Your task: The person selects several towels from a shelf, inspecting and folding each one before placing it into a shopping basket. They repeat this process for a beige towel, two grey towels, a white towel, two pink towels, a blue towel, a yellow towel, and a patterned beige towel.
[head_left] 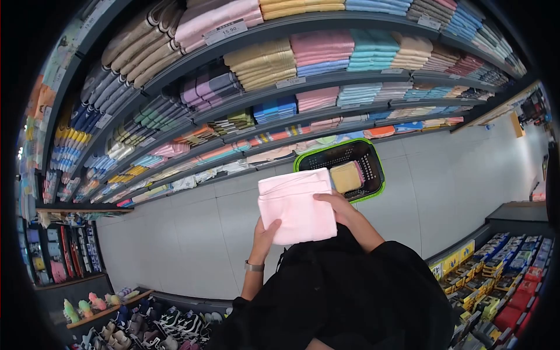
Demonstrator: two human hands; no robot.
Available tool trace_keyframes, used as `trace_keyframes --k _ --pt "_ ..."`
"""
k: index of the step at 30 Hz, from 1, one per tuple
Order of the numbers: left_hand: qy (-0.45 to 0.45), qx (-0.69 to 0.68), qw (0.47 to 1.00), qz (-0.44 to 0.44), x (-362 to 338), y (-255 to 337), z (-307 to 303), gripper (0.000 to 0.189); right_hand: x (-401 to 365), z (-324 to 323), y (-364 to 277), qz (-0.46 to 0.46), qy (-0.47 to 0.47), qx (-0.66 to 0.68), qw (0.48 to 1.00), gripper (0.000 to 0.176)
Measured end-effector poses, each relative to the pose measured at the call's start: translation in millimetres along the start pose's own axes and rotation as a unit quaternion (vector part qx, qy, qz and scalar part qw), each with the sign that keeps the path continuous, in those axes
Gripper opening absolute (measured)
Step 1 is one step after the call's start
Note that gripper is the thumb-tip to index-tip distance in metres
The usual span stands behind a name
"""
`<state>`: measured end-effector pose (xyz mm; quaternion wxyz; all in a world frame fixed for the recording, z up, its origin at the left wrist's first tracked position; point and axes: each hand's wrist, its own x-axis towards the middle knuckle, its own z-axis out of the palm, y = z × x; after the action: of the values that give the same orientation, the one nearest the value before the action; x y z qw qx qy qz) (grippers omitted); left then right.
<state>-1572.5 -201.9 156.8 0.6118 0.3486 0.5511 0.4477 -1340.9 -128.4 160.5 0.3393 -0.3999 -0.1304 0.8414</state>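
Note:
A folded pale pink towel (298, 210) is held flat in front of my body, between both hands. My left hand (266, 236) grips its lower left edge, thumb lying on top. On the right side, my right hand (335, 205) is closed on the edge, its thumb also over the top face. The fingers beneath the towel are hidden. Just beyond the towel, a black basket with a bright green rim (382, 160) stands on the floor, and a folded yellow towel (346, 177) lies in it with something pink beneath.
Curved-looking shelves (280, 81) ahead carry several stacks of folded towels. A price label (226, 32) hangs on an upper shelf edge. Grey tiled floor (169, 245) lies around me. Shoes (169, 324) are displayed at lower left, and packaged goods (496, 280) at lower right.

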Motion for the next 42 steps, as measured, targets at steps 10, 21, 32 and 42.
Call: trace_keyframes --k 10,21,32,42 --pt "-0.003 -0.158 0.985 -0.071 -21.6 -33.8 -59.6 0.044 -2.2 25.8 40.1 0.013 -0.011 0.021 1.000 0.044" --pt "-0.008 -0.210 0.972 -0.105 5.2 -27.4 -37.6 0.048 -3.8 7.3 27.3 0.017 -0.033 -0.002 0.999 0.044" --pt "0.095 -0.131 0.986 -0.050 26.5 -28.3 41.8 0.035 -17.5 -55.9 4.2 -0.032 -0.021 -0.075 0.996 0.044" --pt "0.138 -0.096 0.985 -0.039 31.5 -28.9 95.3 0.035 -24.4 -103.4 -11.7 -0.073 -0.036 -0.177 0.981 0.049"
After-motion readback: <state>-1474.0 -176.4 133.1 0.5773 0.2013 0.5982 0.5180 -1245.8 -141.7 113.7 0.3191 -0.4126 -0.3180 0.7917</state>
